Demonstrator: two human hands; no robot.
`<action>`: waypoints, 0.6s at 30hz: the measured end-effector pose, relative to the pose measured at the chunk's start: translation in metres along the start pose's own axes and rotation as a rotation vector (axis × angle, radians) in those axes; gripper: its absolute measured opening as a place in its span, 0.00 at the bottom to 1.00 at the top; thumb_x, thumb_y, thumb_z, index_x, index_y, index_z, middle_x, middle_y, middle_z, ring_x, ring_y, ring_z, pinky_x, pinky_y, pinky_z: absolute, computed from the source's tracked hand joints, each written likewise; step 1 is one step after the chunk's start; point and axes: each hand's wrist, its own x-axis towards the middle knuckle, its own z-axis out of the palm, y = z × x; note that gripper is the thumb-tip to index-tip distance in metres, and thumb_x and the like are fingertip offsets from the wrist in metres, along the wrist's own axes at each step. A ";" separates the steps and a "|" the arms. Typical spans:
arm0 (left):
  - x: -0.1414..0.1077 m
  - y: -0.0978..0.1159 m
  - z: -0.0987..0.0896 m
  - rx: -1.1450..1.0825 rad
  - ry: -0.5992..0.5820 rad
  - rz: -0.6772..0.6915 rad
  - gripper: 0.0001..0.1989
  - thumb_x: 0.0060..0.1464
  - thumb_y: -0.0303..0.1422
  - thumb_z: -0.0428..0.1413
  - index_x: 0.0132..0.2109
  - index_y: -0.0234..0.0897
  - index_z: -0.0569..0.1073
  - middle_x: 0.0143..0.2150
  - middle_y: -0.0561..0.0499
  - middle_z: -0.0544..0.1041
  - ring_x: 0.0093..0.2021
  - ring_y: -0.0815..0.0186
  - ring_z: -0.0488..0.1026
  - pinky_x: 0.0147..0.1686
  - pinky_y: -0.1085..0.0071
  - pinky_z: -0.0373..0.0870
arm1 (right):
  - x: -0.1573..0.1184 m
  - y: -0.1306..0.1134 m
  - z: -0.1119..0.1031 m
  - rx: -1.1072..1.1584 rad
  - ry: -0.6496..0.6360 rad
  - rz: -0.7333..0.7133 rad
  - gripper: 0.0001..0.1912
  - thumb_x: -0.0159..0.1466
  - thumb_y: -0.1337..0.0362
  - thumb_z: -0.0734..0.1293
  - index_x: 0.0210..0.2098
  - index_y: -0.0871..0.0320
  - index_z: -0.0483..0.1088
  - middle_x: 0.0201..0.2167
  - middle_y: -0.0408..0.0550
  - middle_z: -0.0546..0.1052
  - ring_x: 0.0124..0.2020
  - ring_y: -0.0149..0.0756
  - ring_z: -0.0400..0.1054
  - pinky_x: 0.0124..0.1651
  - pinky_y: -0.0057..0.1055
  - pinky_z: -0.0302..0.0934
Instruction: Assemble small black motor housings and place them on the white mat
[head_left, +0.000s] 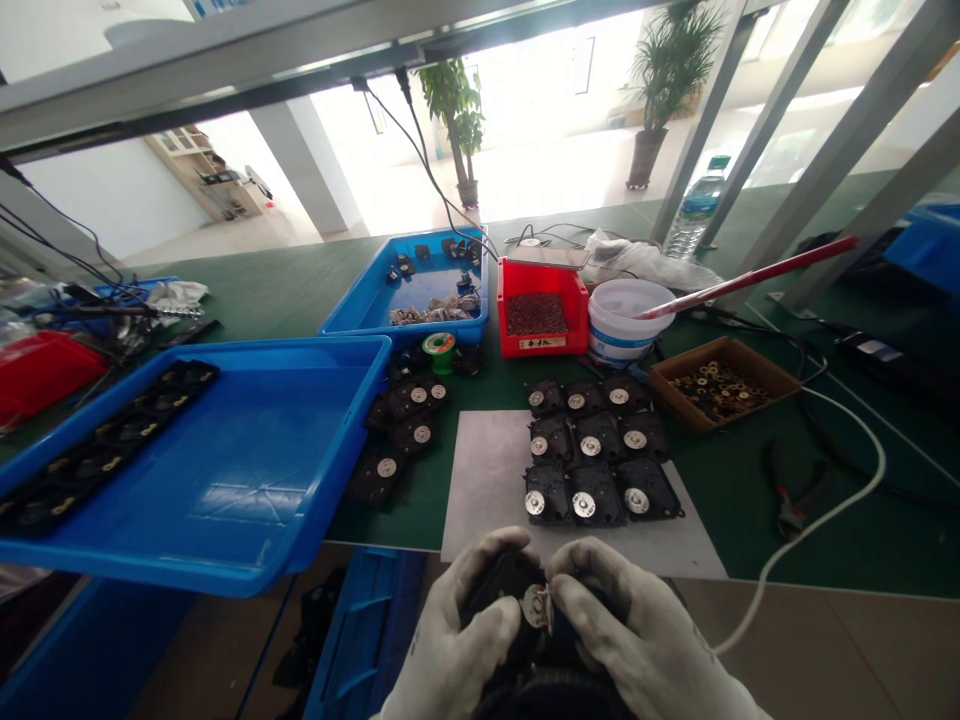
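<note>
Gripping black unit [510, 575] between left hand [450, 640] and right hand [637, 610], both gloved, with fingers curled round sides and thumbs bent inward, flanking silver disc [535, 606]. Held low, before near edge of green table [847, 560].

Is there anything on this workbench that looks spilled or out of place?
Nothing appears spilled. Only the black units beside the large blue tray look slightly untidy: they lie in a loose cluster, unlike the neat three-by-three grid.
</note>
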 end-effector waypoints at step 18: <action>0.000 0.000 -0.001 0.004 -0.025 0.027 0.27 0.52 0.45 0.69 0.57 0.40 0.79 0.54 0.42 0.83 0.58 0.45 0.78 0.57 0.62 0.74 | -0.003 -0.006 0.001 -0.007 0.059 -0.005 0.17 0.67 0.48 0.69 0.34 0.55 0.71 0.27 0.41 0.76 0.30 0.33 0.70 0.34 0.26 0.64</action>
